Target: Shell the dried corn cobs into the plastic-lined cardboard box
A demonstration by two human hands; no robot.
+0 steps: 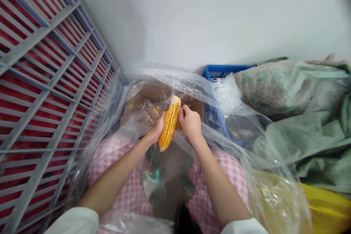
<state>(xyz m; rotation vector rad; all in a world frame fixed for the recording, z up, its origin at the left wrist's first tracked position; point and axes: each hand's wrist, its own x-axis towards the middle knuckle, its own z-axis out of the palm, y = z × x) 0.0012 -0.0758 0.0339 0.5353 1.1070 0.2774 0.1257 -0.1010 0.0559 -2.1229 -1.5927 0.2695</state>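
A yellow corn cob (169, 124) is held in the closed left hand (158, 128) above clear plastic sheeting (189, 76), its bared tip pointing far. The right hand (190, 122) is curled at the cob's right side; whether anything is pinched cannot be told. Loose kernels (155, 110) are seen farther left, a blue crate (230, 68) far right

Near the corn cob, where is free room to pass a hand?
Likely above the clear plastic: between the slatted crate and the left hand, or between the right hand and the blue crate. Crowded: around the corn cob, and farther right among the sacks.
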